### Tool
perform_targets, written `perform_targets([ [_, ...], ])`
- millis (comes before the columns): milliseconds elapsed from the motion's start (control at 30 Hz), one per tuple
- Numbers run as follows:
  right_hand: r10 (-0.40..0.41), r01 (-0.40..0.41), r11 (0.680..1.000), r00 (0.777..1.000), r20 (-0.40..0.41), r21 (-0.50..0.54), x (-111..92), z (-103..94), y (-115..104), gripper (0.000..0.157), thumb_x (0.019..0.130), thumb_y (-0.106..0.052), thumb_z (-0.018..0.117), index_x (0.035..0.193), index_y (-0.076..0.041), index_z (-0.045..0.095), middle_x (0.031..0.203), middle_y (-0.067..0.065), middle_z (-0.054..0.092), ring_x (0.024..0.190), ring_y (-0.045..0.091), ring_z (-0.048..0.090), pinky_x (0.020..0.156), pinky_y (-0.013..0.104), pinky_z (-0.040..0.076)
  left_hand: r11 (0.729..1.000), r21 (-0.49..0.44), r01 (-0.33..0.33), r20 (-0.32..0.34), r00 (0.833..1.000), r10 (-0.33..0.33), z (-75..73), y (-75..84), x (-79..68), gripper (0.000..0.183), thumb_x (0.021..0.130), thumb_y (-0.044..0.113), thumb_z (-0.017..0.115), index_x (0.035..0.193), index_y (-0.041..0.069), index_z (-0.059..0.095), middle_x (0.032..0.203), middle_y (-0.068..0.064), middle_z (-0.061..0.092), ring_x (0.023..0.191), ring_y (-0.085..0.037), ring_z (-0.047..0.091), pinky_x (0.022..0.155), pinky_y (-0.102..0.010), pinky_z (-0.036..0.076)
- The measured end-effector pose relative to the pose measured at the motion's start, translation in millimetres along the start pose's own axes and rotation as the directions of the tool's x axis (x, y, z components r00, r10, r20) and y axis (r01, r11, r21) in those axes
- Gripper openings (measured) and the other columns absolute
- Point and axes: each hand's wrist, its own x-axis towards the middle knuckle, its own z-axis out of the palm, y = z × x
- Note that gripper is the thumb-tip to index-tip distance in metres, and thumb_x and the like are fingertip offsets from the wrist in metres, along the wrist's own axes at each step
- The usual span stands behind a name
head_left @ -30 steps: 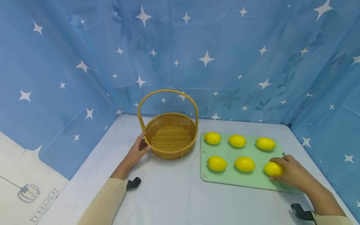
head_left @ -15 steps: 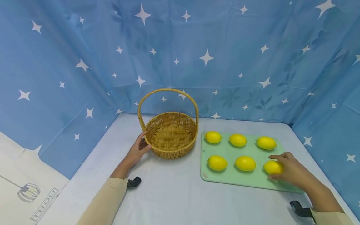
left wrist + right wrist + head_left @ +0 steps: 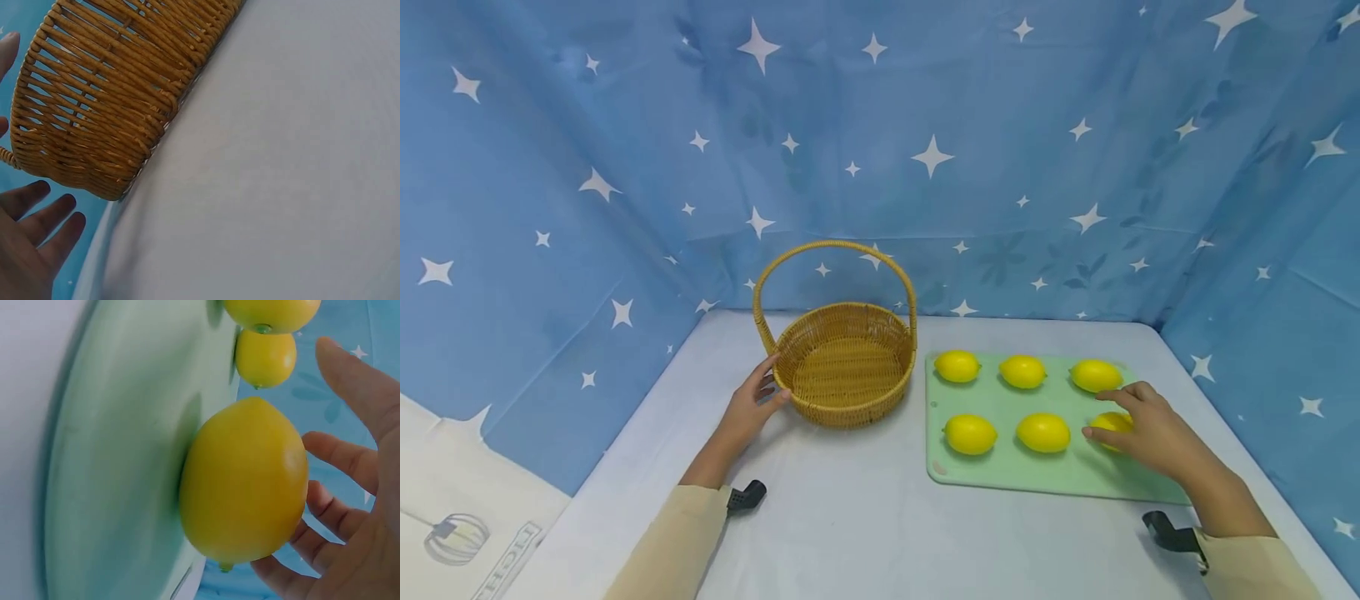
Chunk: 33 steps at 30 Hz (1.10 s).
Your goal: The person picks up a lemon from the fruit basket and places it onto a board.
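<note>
My left hand [image 3: 747, 414] is at the left side of a woven wicker basket [image 3: 847, 408], thumb and fingers spread near the rim. In the left wrist view, several of its fingertips [image 3: 57, 234] stand apart from the wicker; contact elsewhere is unclear. The basket has a tall hoop handle [image 3: 833, 244] and holds nothing. On the right, my right hand [image 3: 1163, 440] hovers around the front right lemon [image 3: 1112, 421], thumb and fingers spread. That lemon [image 3: 245, 487] lies on a pale green board [image 3: 125, 462]; the thumb is clear of it, and whether other fingers touch it cannot be told.
Several more lemons lie on the board in two rows, including the front middle lemon [image 3: 1043, 432] and back right lemon [image 3: 1096, 376]. A white cloth covers the table [image 3: 850, 508]. A blue star-printed curtain [image 3: 880, 125] stands behind and along both sides.
The right hand's fingers have loosened and spread from the front right lemon, which stays on the board. The head view has shifted slightly. The left hand remains by the basket.
</note>
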Motion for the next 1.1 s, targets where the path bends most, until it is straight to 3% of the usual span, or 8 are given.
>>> perform_targets([
  [200,-0.027,0.027,1.000,1.000,0.003,0.002,6,4.3,2,0.079,0.077,-0.054,0.077,0.129,0.003,0.056,0.119,0.025,0.042,0.106,0.045,0.045,0.087,0.067,0.040,0.996,0.055,-0.065,-0.003,0.998,0.065,-1.9,5.4,-0.4,0.072,0.097,0.020,0.063,0.155,0.009,0.022,0.157,-0.019,0.023,0.134,-0.042,0.036,0.105,-0.058,0.034],
  [400,-0.050,0.051,0.998,0.998,0.045,-0.024,6,6.3,10,0.066,0.074,-0.034,0.085,0.123,0.003,0.061,0.114,0.023,0.048,0.097,0.040,0.050,0.084,0.062,0.044,0.994,0.049,-0.101,-0.062,0.993,0.104,-2.8,2.9,-0.7,0.069,0.096,0.011,0.063,0.154,0.007,0.026,0.154,-0.019,0.029,0.132,-0.043,0.039,0.104,-0.058,0.036],
  [600,-0.099,0.104,0.994,0.989,0.107,-0.042,-2,3.6,15,0.062,0.065,-0.030,0.090,0.116,-0.003,0.068,0.112,0.019,0.052,0.099,0.041,0.053,0.085,0.064,0.044,0.997,0.026,-0.068,-0.019,0.997,0.068,-1.3,-3.0,-1.3,0.069,0.097,0.015,0.062,0.154,0.005,0.024,0.154,-0.023,0.027,0.131,-0.043,0.039,0.105,-0.059,0.034],
  [867,-0.132,0.135,0.991,0.985,0.108,-0.019,-15,0.9,18,0.067,0.062,-0.033,0.092,0.119,-0.007,0.067,0.116,0.015,0.052,0.101,0.039,0.053,0.086,0.065,0.043,0.998,0.023,-0.060,-0.006,0.998,0.060,1.6,-4.5,-1.1,0.071,0.097,0.021,0.064,0.154,0.006,0.024,0.156,-0.021,0.024,0.132,-0.043,0.039,0.105,-0.058,0.035],
  [1100,-0.113,0.116,0.993,0.987,0.113,-0.012,-17,-2.8,16,0.073,0.060,-0.035,0.092,0.123,-0.008,0.065,0.119,0.017,0.051,0.104,0.040,0.052,0.087,0.066,0.042,0.999,0.030,-0.030,-0.003,1.000,0.030,3.5,-4.5,-1.8,0.072,0.096,0.021,0.065,0.154,0.007,0.025,0.156,-0.021,0.024,0.132,-0.043,0.039,0.105,-0.057,0.035],
])
